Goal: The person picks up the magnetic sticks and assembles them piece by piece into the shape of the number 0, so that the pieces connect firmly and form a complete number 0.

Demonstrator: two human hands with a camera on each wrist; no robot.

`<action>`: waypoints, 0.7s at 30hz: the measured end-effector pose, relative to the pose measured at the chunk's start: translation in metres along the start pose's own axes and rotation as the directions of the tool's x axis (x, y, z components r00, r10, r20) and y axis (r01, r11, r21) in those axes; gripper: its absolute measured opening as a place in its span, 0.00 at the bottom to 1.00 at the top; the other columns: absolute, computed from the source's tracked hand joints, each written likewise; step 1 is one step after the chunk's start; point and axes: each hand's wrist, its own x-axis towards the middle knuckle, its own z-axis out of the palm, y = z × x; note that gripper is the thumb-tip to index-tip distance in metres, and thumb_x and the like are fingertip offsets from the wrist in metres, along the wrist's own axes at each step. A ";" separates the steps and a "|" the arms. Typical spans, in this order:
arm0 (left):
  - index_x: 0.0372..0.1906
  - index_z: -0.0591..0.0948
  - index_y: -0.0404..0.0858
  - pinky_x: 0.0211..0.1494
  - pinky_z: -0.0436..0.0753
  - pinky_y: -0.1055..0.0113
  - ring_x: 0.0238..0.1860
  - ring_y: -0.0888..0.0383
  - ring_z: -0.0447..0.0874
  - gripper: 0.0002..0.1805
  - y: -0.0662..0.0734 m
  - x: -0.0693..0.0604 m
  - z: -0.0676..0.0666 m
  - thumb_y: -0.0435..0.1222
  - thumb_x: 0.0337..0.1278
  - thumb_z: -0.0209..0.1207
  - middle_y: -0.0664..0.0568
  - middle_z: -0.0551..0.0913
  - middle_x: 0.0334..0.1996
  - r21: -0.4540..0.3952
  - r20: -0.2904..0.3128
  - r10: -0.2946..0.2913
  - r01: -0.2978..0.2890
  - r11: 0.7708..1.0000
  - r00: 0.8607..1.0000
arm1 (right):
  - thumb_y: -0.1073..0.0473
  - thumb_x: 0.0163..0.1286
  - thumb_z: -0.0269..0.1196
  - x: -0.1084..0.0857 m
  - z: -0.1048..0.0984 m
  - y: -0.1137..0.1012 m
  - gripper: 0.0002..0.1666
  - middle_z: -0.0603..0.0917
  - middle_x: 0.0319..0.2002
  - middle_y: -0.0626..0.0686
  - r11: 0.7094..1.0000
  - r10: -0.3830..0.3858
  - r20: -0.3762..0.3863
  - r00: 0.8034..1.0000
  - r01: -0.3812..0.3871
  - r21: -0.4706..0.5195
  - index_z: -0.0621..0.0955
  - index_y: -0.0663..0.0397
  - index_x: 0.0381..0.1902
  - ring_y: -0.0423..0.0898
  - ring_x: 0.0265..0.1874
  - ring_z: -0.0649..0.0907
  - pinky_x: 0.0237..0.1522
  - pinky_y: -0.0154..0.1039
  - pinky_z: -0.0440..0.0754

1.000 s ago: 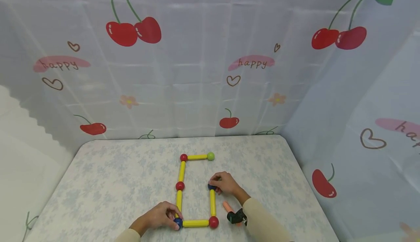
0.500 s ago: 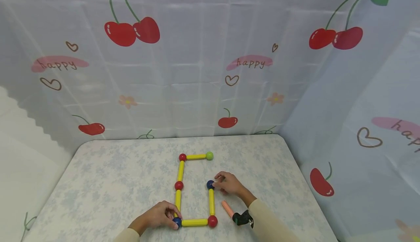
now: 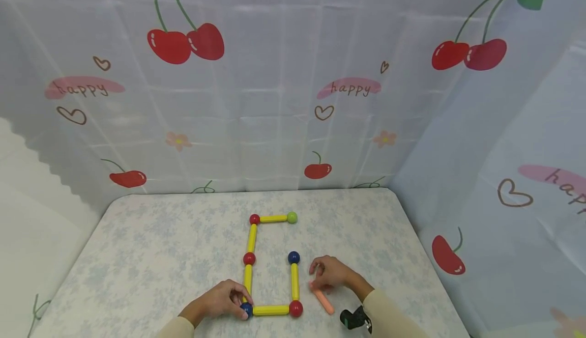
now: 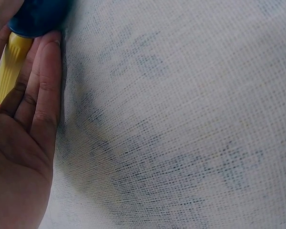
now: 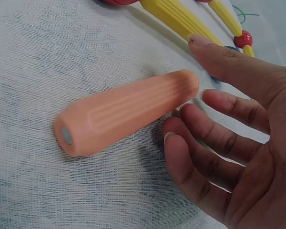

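Note:
Yellow magnetic rods and coloured balls form a figure like a 6 on the table. At its lower left corner, my left hand [image 3: 224, 300] holds a blue ball [image 3: 247, 309] between thumb and fingers; the left wrist view shows this ball [image 4: 40, 16] with a yellow rod [image 4: 13, 64] beside the fingers. My right hand [image 3: 333, 272] is at the far end of a loose orange magnetic rod [image 3: 324, 301]. In the right wrist view its thumb and loosely bent fingers stand around the end of that rod [image 5: 126, 112] without gripping it. Another blue ball [image 3: 294, 257] tops the figure's right side.
A red ball [image 3: 295, 308] marks the figure's lower right corner, and a light green ball [image 3: 292, 217] ends its top rod. The black wrist camera [image 3: 354, 318] sits by the right sleeve. A cherry-print curtain [image 3: 274, 99] hangs behind the table [image 3: 151, 246].
My right hand has let go of the upper blue ball and moved right and nearer to me, to the orange rod. My left hand stays on its blue ball.

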 end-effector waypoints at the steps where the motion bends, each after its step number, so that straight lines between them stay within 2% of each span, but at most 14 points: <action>1: 0.39 0.86 0.39 0.31 0.74 0.74 0.27 0.62 0.74 0.13 0.000 0.000 -0.001 0.33 0.44 0.73 0.55 0.83 0.28 0.001 -0.001 -0.001 0.001 1.000 1.000 | 0.59 0.54 0.74 0.000 0.000 0.000 0.15 0.81 0.20 0.48 1.000 0.000 0.007 1.000 0.000 -0.005 0.80 0.52 0.37 0.40 0.13 0.75 0.18 0.33 0.72; 8: 0.39 0.86 0.39 0.31 0.73 0.73 0.28 0.60 0.75 0.13 0.001 -0.002 -0.002 0.32 0.44 0.73 0.54 0.83 0.29 0.009 -0.011 -0.015 0.015 1.000 1.000 | 0.65 0.46 0.77 0.001 0.007 0.000 0.19 0.79 0.22 0.48 0.998 0.004 0.018 1.000 -0.003 -0.061 0.80 0.49 0.34 0.40 0.13 0.74 0.16 0.33 0.74; 15: 0.39 0.86 0.38 0.31 0.73 0.73 0.27 0.60 0.74 0.13 0.008 -0.004 0.003 0.32 0.44 0.73 0.54 0.83 0.28 -0.017 -0.011 -0.041 0.040 0.999 0.999 | 0.65 0.46 0.76 -0.005 0.011 -0.006 0.19 0.75 0.21 0.46 0.977 -0.023 0.012 1.000 0.025 -0.214 0.80 0.44 0.34 0.40 0.17 0.72 0.20 0.34 0.69; 17: 0.39 0.86 0.38 0.31 0.73 0.73 0.27 0.60 0.74 0.13 0.009 -0.004 0.004 0.32 0.44 0.73 0.54 0.83 0.28 -0.020 -0.011 -0.040 0.040 0.999 0.999 | 0.66 0.47 0.75 -0.007 0.010 -0.007 0.19 0.75 0.21 0.46 0.975 -0.039 0.023 0.999 0.043 -0.217 0.80 0.46 0.35 0.41 0.17 0.71 0.20 0.34 0.68; 21: 0.39 0.86 0.39 0.30 0.73 0.73 0.27 0.60 0.74 0.12 0.007 -0.003 0.002 0.31 0.44 0.72 0.54 0.83 0.28 -0.015 -0.010 -0.028 0.028 1.000 1.000 | 0.69 0.52 0.71 -0.006 0.006 -0.006 0.17 0.76 0.23 0.47 0.986 -0.072 0.028 0.997 0.076 -0.149 0.81 0.51 0.40 0.42 0.20 0.72 0.22 0.35 0.69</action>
